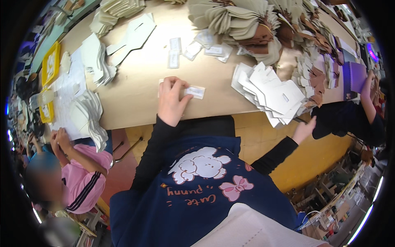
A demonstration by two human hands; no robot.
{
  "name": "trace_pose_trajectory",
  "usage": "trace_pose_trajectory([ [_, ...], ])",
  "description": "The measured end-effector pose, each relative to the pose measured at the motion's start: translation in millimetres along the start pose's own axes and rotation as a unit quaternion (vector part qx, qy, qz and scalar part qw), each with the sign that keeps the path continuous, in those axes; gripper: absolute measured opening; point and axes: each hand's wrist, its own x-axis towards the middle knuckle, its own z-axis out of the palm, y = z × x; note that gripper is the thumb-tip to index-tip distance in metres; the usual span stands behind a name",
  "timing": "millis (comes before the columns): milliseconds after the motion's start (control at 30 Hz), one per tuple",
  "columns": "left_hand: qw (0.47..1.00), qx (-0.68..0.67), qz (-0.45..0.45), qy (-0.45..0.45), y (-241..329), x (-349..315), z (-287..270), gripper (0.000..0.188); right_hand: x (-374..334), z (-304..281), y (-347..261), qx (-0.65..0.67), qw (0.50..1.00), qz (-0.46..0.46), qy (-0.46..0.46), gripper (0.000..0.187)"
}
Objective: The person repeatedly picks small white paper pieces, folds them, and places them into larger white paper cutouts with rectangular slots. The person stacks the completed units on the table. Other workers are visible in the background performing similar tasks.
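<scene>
1. Left hand (170,101) flat on tan tabletop (135,88), grip pinching small clear packet (194,91) with white insert.
2. Right hand (304,129) below tabletop edge, fingers spread, near stack of white card cutouts (273,94).

Bare tabletop (140,78) lies open around the left hand (170,101), from the near edge up toward the middle of the frame, with only a small white packet (195,92) just right of its fingers. Upper centre, loose clear packets (193,48) dot the way. To the right, a fanned stack of white card pieces (273,92) overhangs the near edge above the right hand (304,129). Left of centre, white stacks (96,61) and a seated person in pink (82,173) close that side.
</scene>
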Motion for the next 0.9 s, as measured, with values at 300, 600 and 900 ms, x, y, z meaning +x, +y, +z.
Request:
trace_pose_trajectory([
  [300,0.993,-0.097,-0.056,-0.038,4,4,2,0.02,19,-28,-36,0.309,0.941,0.099,0.096,0.03],
  [600,0.911,-0.363,-0.19,-0.051,4,0,-12,0.013,-13,71,26,0.301,0.933,0.193,0.044,0.031],
  [900,0.766,-0.587,-0.251,-0.081,38,2,-22,0.014,-13,-60,-176,0.488,0.83,-0.021,0.27,0.021],
])
